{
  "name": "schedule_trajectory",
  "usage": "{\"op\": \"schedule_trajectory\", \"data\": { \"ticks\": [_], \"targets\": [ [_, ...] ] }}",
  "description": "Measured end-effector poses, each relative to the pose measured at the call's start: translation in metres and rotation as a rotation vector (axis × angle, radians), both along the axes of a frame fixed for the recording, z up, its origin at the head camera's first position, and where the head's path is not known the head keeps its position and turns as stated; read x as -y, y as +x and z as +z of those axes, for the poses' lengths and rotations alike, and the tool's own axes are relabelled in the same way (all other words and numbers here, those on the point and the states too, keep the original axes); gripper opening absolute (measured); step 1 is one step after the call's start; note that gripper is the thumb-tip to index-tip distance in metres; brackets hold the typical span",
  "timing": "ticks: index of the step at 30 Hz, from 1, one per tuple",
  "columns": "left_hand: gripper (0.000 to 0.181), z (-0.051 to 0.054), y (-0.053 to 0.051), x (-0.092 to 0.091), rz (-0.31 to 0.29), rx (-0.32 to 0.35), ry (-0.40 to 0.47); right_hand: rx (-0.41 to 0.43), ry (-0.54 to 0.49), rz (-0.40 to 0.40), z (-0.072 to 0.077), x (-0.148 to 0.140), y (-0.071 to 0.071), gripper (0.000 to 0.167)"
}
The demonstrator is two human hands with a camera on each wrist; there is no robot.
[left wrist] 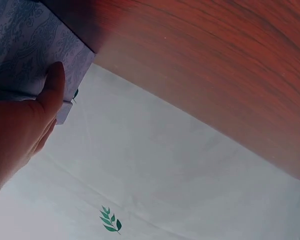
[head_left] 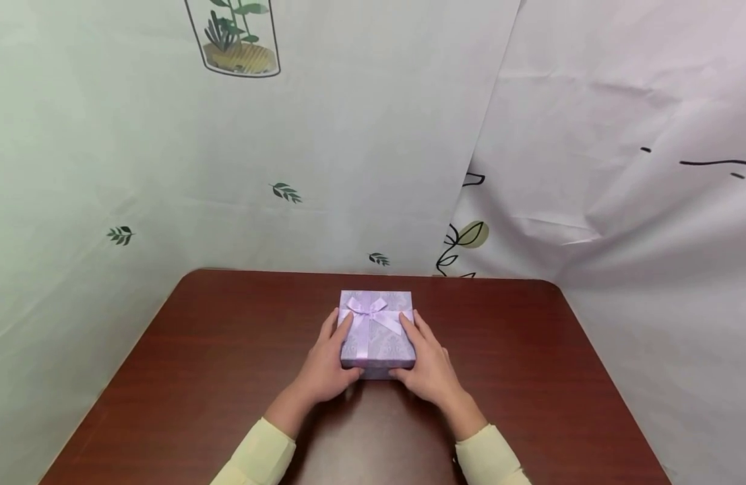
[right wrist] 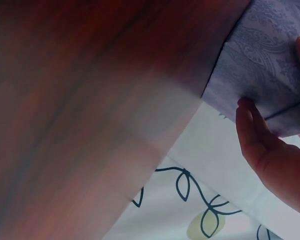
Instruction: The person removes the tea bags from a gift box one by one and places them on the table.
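A lavender patterned gift box (head_left: 386,345) with a satin ribbon bow (head_left: 369,308) on its lid is on the table, between both hands. The left hand (head_left: 326,364) grips its left side, thumb at the front face and fingers along the side and lid edge. On the opposite side the right hand (head_left: 432,367) holds it the same way. In the left wrist view a fingertip of the left hand (left wrist: 20,130) presses the patterned box wall (left wrist: 27,55). The right wrist view has the right hand (right wrist: 277,157) against the box's lower corner (right wrist: 255,70).
The brown wooden table (head_left: 227,337) has rounded far corners and extends to both sides of the box. Behind it hangs a pale cloth backdrop (head_left: 348,135) with printed leaves, creased at the right (head_left: 603,202).
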State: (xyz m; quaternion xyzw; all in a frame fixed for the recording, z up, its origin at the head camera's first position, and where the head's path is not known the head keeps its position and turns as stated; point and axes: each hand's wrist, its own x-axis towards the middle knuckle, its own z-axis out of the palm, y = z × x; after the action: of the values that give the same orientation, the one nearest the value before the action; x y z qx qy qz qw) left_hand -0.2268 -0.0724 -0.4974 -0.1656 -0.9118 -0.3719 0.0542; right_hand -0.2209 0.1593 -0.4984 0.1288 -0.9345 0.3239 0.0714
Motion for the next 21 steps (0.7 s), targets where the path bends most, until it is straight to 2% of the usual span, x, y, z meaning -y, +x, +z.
{"op": "schedule_trajectory", "data": {
  "ticks": [9, 15, 21],
  "targets": [
    [0.104, 0.0054, -0.0042, -0.0003, -0.006, -0.041, -0.001, -0.029, -0.014, -0.003, 0.0059, 0.0005, -0.004, 0.104],
    [0.103, 0.0021, -0.001, 0.0017, -0.016, -0.045, 0.009, 0.007, -0.039, -0.004, 0.0018, 0.0025, -0.0001, 0.106],
    [0.102, 0.0026, -0.0013, -0.0005, -0.017, -0.068, 0.012, -0.01, -0.085, 0.002, 0.004, 0.0022, 0.0005, 0.106]
  ]
}}
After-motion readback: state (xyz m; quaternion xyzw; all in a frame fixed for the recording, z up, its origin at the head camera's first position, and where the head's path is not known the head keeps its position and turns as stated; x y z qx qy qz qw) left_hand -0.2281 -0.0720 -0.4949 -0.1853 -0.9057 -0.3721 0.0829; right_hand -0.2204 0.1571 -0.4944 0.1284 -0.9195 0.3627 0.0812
